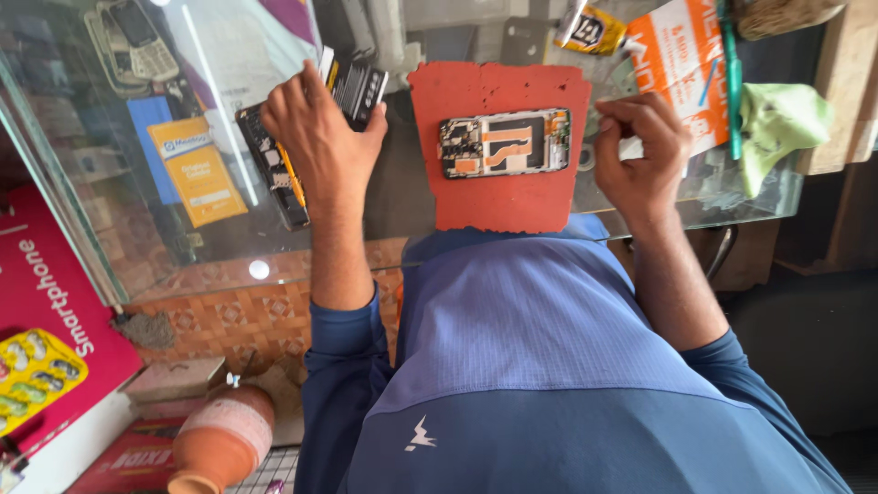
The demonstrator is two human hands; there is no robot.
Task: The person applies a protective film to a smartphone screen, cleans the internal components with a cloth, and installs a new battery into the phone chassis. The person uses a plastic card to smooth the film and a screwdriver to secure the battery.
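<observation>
An opened phone (pixel 505 143) with its back off lies on a red-orange mat (pixel 498 197) on a glass counter (pixel 402 183). My left hand (pixel 315 137) rests over a black phone frame (pixel 271 169) and grips a dark flat part, probably a battery (pixel 358 89), at the counter's left. My right hand (pixel 640 151) is closed into a loose fist just right of the mat, near a small ring-shaped part (pixel 585 160); whether it pinches something I cannot see.
A glue tube (pixel 590 30), an orange-and-white printed sheet (pixel 681 64), a green tool (pixel 732 82) and a green cloth (pixel 777 119) lie at the back right. A clay pot (pixel 224 439) and a pink box (pixel 46 302) stand below left.
</observation>
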